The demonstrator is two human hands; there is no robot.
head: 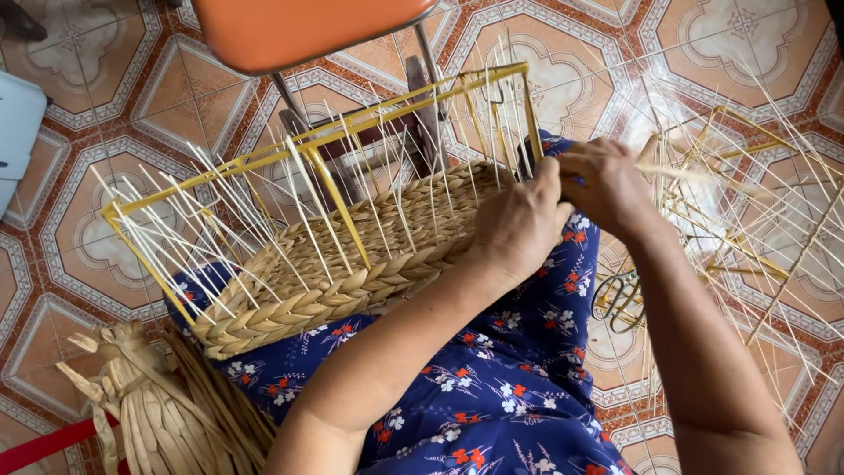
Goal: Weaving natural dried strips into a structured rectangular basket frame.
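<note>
Pressing flat on the woven basket, the left hand lies open; the right hand pinches thin white strands beside scissors.

We record a tiled floor in terracotta, cream and grey, laid in a repeating octagonal pattern with ornamental centres. Daylight glares off the tiles toward the upper right. An orange chair seat on grey metal legs stands at the top. A pale blue object sits at the left edge.
</note>
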